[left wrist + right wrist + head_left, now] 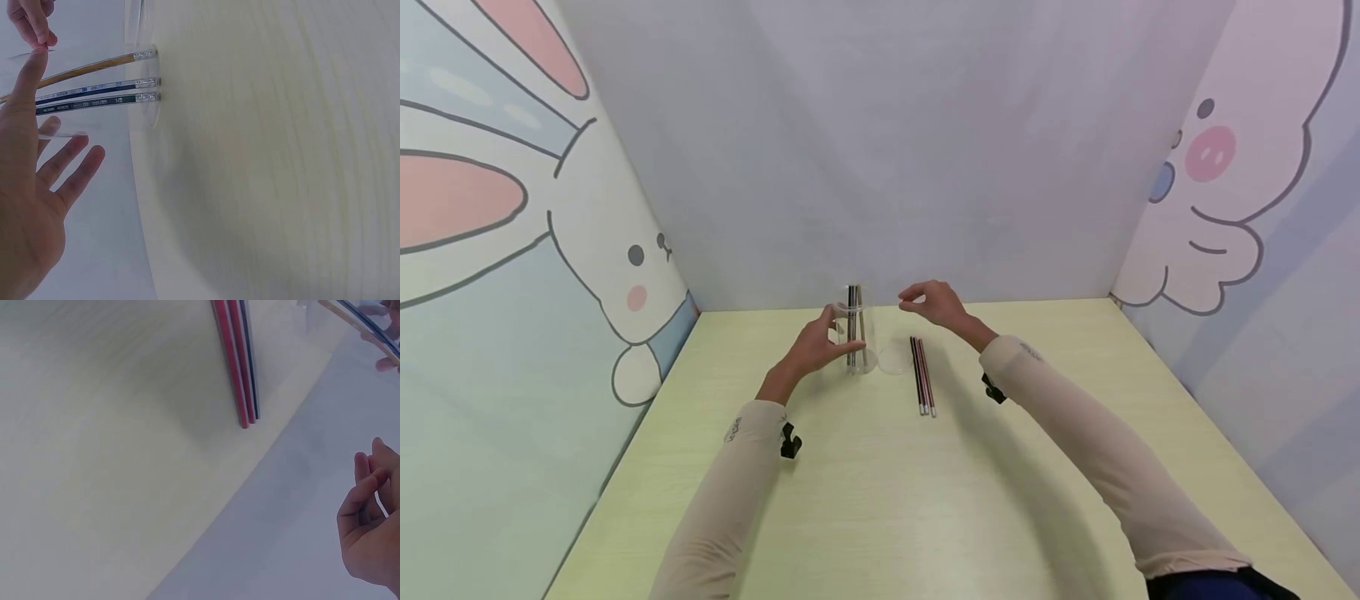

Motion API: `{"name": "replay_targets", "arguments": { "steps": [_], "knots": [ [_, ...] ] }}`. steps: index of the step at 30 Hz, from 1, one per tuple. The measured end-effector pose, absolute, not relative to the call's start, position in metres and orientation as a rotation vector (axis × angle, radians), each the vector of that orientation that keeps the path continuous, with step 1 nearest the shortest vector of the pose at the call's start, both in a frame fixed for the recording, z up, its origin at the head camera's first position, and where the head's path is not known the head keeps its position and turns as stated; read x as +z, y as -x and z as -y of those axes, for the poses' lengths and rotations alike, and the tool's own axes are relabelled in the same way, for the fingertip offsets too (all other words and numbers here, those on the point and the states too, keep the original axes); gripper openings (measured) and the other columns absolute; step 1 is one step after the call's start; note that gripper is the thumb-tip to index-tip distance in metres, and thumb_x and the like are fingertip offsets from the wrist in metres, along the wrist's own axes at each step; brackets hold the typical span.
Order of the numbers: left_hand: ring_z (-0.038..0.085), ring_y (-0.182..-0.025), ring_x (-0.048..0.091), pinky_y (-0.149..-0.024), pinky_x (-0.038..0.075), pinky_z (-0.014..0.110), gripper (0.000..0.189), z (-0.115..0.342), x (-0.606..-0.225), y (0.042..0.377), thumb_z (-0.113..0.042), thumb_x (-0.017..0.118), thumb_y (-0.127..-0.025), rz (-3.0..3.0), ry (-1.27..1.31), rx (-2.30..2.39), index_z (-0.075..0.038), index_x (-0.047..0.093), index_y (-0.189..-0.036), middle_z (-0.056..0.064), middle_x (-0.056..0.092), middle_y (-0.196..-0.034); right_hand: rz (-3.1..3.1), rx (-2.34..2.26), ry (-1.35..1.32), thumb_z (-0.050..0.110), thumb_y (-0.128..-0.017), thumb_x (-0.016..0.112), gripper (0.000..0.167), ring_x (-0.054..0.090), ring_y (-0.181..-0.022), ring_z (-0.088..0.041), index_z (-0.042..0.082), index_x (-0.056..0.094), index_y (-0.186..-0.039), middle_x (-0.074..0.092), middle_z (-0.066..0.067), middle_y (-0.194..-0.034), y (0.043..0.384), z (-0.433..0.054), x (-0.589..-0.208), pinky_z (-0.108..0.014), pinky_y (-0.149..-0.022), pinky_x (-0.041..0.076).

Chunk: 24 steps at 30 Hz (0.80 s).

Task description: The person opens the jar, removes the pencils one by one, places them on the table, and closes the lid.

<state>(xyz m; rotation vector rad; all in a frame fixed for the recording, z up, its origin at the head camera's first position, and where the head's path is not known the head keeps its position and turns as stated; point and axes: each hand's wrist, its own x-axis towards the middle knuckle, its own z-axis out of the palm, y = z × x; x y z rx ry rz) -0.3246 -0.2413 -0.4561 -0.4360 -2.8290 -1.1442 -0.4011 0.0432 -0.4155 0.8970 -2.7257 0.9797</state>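
Note:
A clear cylindrical container (871, 333) stands upright near the back of the table. My left hand (812, 343) holds it from the left, thumb along the near side and fingers on the far side. Inside lean three eraser-tipped pencils: a dark green one (94, 102), a blue one (94, 91) and a yellowish wood-coloured one (94, 69). My right hand (936, 302) hovers to the right of the container, thumb and index finger bent towards each other, nothing visible between them. Below it lie pencils (923, 377) side by side, two reddish and one dark.
A clear round disc (895, 358), perhaps a lid, lies flat between the container and the loose pencils. The pale wood-grain table (880, 500) ends at a grey back wall (880, 167). Side walls with cartoon animals (602, 242) stand left and right.

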Motion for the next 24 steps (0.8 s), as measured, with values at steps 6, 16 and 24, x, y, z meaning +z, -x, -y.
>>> {"name": "replay_targets", "arguments": {
  "steps": [6, 16, 24],
  "knots": [
    [0.041, -0.122, 0.061, -0.089, 0.054, 0.054, 0.077, 0.243, -0.456, 0.323, -0.048, 0.08, -0.091, 2.814, 0.474, -1.147, -0.007, 0.039, -0.142, 0.025, 0.056, -0.14, 2.695, 0.954, -0.931, 0.021, -0.101, 0.072, 0.029, 0.07, -0.107, -0.03, 0.004, 0.075, -0.124, 0.075, -0.013, -0.12, 0.4, -0.033, -0.394, -0.047, -0.091, 0.055],
    [0.044, -0.129, 0.056, -0.093, 0.052, 0.056, 0.075, 0.244, -0.456, 0.323, -0.048, 0.08, -0.091, 2.809, 0.483, -1.132, -0.009, 0.038, -0.14, 0.026, 0.055, -0.143, 2.63, 0.913, -1.035, 0.024, -0.101, 0.072, 0.028, 0.071, -0.104, -0.026, 0.007, 0.076, -0.124, 0.076, -0.01, -0.119, 0.394, -0.013, -0.367, -0.042, -0.085, 0.056],
    [0.043, -0.129, 0.056, -0.091, 0.053, 0.055, 0.075, 0.245, -0.456, 0.322, -0.049, 0.079, -0.091, 2.8, 0.489, -1.158, -0.011, 0.038, -0.142, 0.025, 0.054, -0.144, 2.618, 0.918, -1.075, 0.022, -0.102, 0.071, 0.027, 0.07, -0.106, -0.024, 0.007, 0.076, -0.124, 0.075, -0.01, -0.12, 0.387, 0.001, -0.355, -0.041, -0.088, 0.055]
  ]
}}
